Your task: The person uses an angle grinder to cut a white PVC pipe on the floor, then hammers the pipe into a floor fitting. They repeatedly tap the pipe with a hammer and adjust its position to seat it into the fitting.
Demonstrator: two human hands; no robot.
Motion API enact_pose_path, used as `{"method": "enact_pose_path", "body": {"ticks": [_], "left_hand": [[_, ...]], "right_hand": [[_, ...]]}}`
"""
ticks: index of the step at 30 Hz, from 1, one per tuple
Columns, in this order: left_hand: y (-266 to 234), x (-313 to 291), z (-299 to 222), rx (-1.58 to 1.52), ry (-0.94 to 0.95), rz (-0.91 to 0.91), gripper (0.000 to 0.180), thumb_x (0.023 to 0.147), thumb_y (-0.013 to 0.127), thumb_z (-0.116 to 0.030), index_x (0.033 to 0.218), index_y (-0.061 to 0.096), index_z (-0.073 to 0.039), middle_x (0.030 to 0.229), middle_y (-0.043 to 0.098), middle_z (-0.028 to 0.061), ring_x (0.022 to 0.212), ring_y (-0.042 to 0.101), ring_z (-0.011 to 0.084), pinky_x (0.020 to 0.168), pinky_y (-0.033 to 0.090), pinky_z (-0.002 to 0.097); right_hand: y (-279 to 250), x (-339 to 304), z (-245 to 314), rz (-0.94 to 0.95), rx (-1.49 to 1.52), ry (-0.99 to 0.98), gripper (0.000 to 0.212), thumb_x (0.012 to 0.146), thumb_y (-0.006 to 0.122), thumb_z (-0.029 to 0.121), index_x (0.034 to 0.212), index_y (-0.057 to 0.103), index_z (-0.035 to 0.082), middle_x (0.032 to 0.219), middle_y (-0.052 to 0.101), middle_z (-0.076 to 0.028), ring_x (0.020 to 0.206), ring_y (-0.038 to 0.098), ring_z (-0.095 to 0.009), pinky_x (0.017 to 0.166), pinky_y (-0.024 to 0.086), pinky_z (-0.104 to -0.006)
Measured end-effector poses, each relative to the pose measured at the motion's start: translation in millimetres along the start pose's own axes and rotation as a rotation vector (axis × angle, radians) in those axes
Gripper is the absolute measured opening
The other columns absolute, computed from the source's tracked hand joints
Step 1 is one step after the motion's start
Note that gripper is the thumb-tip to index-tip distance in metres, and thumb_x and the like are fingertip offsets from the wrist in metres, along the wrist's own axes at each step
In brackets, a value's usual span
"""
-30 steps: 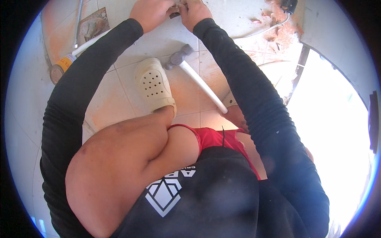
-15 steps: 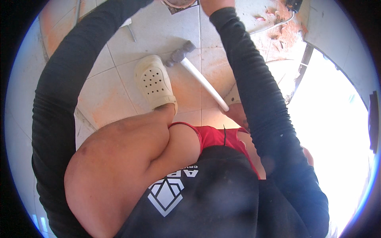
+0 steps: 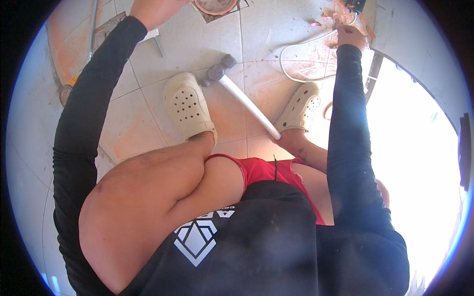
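My left hand [image 3: 157, 14] reaches to the upper left, its fingers cut off by the picture's top edge or hidden. Right of it, a round reddish-brown rim [image 3: 216, 13] sits in a cut-out of the tiled floor. My right hand [image 3: 352, 37] is stretched to the upper right with its fingers curled, close to a white cable [image 3: 308, 41] and some reddish rubble. What it grips, if anything, is too small to make out. Between my feet lies a sledgehammer [image 3: 247, 104], its grey head pointing away and its white handle toward my right ankle.
A black box-like device [image 3: 356, 5] stands by the cable's upper end. Near my left forearm lie a thin metal rod with a white end [image 3: 159, 45] and a partly hidden yellow tool [image 3: 70, 85]. Pale clogs [image 3: 187, 104] are on my feet. Orange dust marks the tiles.
My right hand has moved from the round rim to the right, toward the cable and rubble. My left hand has come lower into view. The cable's loop now shows more fully.
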State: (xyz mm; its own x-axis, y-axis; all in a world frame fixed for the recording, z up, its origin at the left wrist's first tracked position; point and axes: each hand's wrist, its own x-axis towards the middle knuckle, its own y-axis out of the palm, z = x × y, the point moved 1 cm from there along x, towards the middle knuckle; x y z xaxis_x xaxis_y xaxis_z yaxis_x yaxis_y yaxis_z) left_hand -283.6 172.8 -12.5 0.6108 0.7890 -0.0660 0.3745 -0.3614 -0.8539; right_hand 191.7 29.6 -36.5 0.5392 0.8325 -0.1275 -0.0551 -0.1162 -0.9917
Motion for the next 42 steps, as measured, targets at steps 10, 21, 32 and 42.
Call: {"method": "enact_pose_path", "body": {"ticks": [10, 21, 32, 42], "left_hand": [[8, -17, 2, -0.022, -0.015, 0.045, 0.017, 0.083, 0.074, -0.019, 0.095, 0.077, -0.007, 0.089, 0.074, 0.0166, 0.083, 0.072, 0.0355, 0.075, 0.057, 0.0462], [1, -37, 12, -0.025, -0.010, -0.025, 0.019, 0.084, 0.073, -0.018, 0.096, 0.077, -0.004, 0.089, 0.073, 0.0177, 0.082, 0.072, 0.0353, 0.076, 0.057, 0.0454], [-4, -42, 23, -0.056, -0.113, -0.005, 0.022, 0.085, 0.074, -0.023, 0.096, 0.077, -0.005, 0.089, 0.074, 0.0162, 0.084, 0.072, 0.0336, 0.077, 0.057, 0.0437], [-12, -44, 22, -0.086, -0.143, -0.024, 0.025, 0.084, 0.075, -0.025, 0.096, 0.077, -0.004, 0.091, 0.074, 0.0172, 0.085, 0.072, 0.0344, 0.077, 0.056, 0.0426]], "right_hand": [[69, -48, 159, 0.125, 0.438, -0.595, 0.033, 0.088, 0.077, 0.024, 0.115, 0.072, 0.008, 0.106, 0.072, -0.013, 0.093, 0.071, -0.029, 0.083, 0.058, -0.0369], [57, -59, 218, 0.101, 0.422, -0.655, 0.027, 0.093, 0.069, 0.028, 0.111, 0.064, 0.008, 0.100, 0.066, -0.018, 0.087, 0.069, -0.042, 0.075, 0.057, -0.0489], [39, -26, 91, -0.278, 0.302, -0.152, 0.041, 0.086, 0.079, 0.045, 0.109, 0.077, 0.012, 0.104, 0.078, -0.009, 0.092, 0.075, -0.026, 0.091, 0.057, -0.0416], [70, -108, 234, 0.196, 0.326, -0.299, 0.032, 0.091, 0.070, 0.039, 0.105, 0.074, 0.010, 0.113, 0.068, -0.019, 0.097, 0.070, -0.038, 0.085, 0.057, -0.0481]]}}
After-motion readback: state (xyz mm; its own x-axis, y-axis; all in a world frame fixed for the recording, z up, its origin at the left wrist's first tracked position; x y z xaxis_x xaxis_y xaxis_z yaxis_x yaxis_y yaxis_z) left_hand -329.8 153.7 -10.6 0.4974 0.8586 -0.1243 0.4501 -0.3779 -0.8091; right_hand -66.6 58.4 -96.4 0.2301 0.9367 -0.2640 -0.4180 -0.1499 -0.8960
